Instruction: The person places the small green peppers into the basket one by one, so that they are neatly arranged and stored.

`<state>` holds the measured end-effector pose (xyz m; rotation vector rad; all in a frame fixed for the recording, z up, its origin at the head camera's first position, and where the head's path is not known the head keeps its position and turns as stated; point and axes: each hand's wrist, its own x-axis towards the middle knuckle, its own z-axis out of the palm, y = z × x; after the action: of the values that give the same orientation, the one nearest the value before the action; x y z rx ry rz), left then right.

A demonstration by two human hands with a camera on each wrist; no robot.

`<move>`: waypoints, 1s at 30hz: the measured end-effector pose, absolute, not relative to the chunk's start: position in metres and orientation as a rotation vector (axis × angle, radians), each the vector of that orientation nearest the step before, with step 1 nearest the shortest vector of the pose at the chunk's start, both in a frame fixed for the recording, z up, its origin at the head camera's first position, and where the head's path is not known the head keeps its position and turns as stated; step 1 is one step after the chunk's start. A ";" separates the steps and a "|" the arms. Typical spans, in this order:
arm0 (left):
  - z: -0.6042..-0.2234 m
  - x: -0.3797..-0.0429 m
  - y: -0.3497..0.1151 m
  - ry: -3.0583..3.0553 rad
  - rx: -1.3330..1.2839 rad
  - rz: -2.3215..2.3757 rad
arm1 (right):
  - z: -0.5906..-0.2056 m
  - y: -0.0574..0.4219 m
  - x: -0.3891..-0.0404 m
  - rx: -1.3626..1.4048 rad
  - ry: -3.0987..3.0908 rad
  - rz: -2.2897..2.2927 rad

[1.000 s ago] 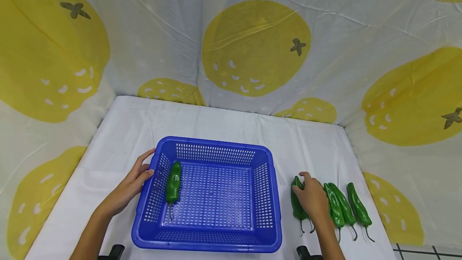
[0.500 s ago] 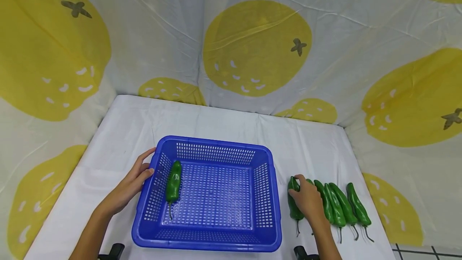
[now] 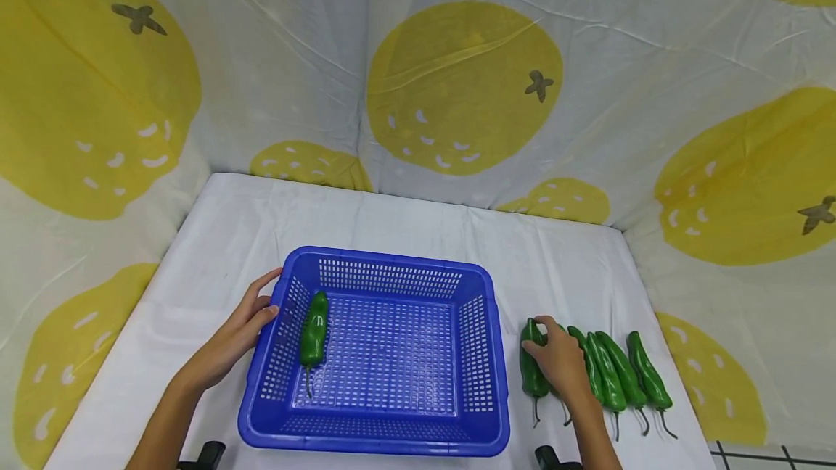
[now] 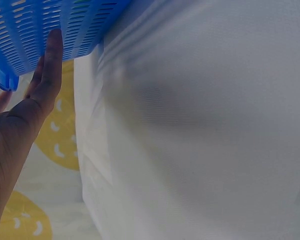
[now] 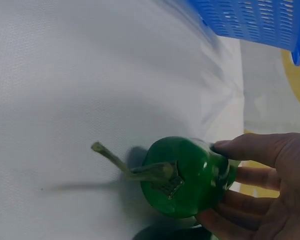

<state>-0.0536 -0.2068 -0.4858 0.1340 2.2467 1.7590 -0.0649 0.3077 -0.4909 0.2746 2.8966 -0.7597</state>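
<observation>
A blue plastic basket (image 3: 375, 444) with slotted walls stands on the white-covered table, one green pepper (image 3: 315, 332) lying inside along its left wall. My left hand (image 3: 238, 321) rests against the basket's left side, its extended fingers (image 4: 52, 65) touching the outer wall and rim. To the right of the basket, my right hand (image 3: 560, 357) holds the leftmost pepper (image 5: 175, 177) between thumb and fingers, its stem pointing toward me. Several more green peppers (image 3: 607, 376) lie beside this hand in a row, partly covered by it.
A white cloth (image 3: 405, 216) covers the tabletop. Behind it rises a pale curtain (image 3: 313, 42) printed with large yellow fruit. Dark wrist straps (image 3: 209, 454) show at the bottom edge. Floor tiles (image 3: 757, 459) appear at lower right.
My right hand has shifted slightly left with the leftmost pepper, which now sits a little apart from the row. My left hand and the basket have stayed put.
</observation>
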 end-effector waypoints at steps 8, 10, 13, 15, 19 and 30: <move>-0.487 -0.054 -0.207 2.251 0.150 1.762 | -0.486 0.308 -0.065 0.262 2.868 -0.820; -0.487 -0.054 -0.207 2.251 0.150 1.761 | -0.484 0.307 -0.066 0.260 2.868 -0.831; -0.486 -0.054 -0.207 2.250 0.143 1.758 | -0.479 0.308 -0.067 0.250 2.878 -0.844; -0.486 -0.054 -0.207 2.251 0.140 1.756 | -0.476 0.308 -0.068 0.240 2.880 -0.847; -0.486 -0.054 -0.207 2.250 0.140 1.755 | -0.471 0.311 -0.071 0.209 2.887 -0.828; -0.486 -0.054 -0.206 2.251 0.133 1.751 | -0.450 0.309 -0.081 0.170 2.894 -0.800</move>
<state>-0.0540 -0.2063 -0.4860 0.1325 2.2515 1.7514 -0.0813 0.3092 -0.4498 0.1697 2.8942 -0.8002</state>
